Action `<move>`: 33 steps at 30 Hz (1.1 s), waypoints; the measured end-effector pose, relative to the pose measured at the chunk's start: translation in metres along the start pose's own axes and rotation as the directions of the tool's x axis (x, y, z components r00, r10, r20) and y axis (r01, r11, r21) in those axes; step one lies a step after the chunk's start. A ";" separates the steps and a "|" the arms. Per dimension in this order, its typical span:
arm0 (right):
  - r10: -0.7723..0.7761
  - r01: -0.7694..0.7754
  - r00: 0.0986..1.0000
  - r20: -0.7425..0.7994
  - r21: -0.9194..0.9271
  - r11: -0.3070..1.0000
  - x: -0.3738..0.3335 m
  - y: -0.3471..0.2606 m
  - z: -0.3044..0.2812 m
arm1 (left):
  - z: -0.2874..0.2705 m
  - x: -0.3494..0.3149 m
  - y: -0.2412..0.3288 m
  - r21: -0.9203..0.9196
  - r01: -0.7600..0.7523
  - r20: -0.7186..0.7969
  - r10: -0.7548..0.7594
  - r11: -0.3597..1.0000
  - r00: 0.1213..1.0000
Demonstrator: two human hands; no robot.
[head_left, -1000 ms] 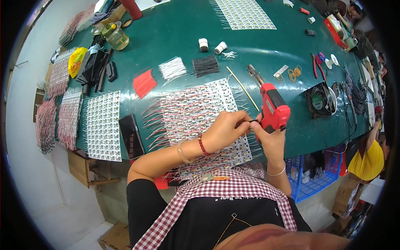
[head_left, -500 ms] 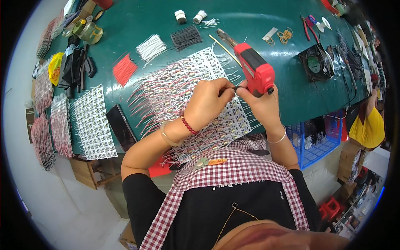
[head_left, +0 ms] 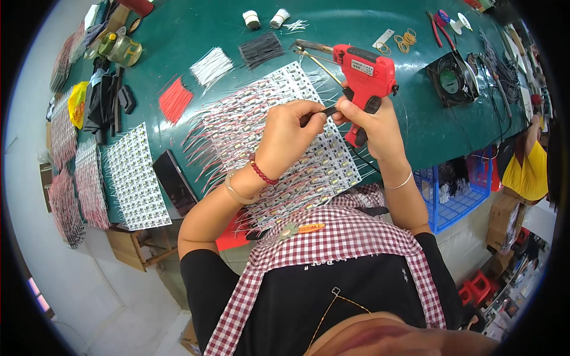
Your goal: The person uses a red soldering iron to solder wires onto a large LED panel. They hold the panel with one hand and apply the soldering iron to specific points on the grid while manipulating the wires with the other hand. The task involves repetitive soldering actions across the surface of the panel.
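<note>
My right hand (head_left: 375,127) is wrapped round the grip of a red soldering gun (head_left: 363,66), its metal tip pointing left over the boards. The thumb and finger of that hand also pinch the end of a small bundle of black wires (head_left: 329,111). My left hand (head_left: 294,132) is closed on the other end of the bundle. Below both hands lies a sheet of white circuit boards (head_left: 332,163), with red and white wires fanning out from its left side. Part of the bundle is hidden inside my left fingers.
Piles of red wires (head_left: 176,101), white wires (head_left: 212,66) and black wires (head_left: 261,50) lie beyond the sheet. A phone (head_left: 175,181) and another board sheet (head_left: 138,178) are at left. A black fan (head_left: 452,83) stands at right, above a blue crate (head_left: 457,204).
The soldering gun has turned in my right hand, its tip swinging left and its grip now showing. More of the black wire bundle shows between my hands.
</note>
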State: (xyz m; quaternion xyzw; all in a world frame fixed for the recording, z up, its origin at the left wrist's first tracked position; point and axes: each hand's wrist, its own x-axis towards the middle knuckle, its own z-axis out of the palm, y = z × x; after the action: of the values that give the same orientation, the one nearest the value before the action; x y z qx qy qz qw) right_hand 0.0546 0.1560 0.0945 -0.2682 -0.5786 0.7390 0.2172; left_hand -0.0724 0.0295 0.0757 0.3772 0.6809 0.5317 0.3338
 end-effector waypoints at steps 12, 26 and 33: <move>-0.173 0.142 0.984 -0.040 -0.409 0.902 -0.012 0.006 0.002 | 0.009 0.001 0.005 0.022 0.025 -0.008 -0.025 0.999 1.000; -0.212 0.172 0.976 -0.041 -0.443 0.880 -0.013 0.009 0.006 | 0.011 0.000 0.004 -0.133 0.126 0.025 -0.124 0.983 0.992; -0.181 0.152 0.983 -0.037 -0.398 0.905 -0.012 0.012 0.002 | 0.013 0.001 -0.001 -0.063 0.113 0.015 -0.112 0.992 0.994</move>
State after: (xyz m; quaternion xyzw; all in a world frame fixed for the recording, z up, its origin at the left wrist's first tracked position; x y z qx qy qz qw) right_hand 0.0619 0.1438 0.0849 -0.2828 -0.7275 0.5762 0.2422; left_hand -0.0620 0.0358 0.0724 0.3302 0.6819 0.5314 0.3789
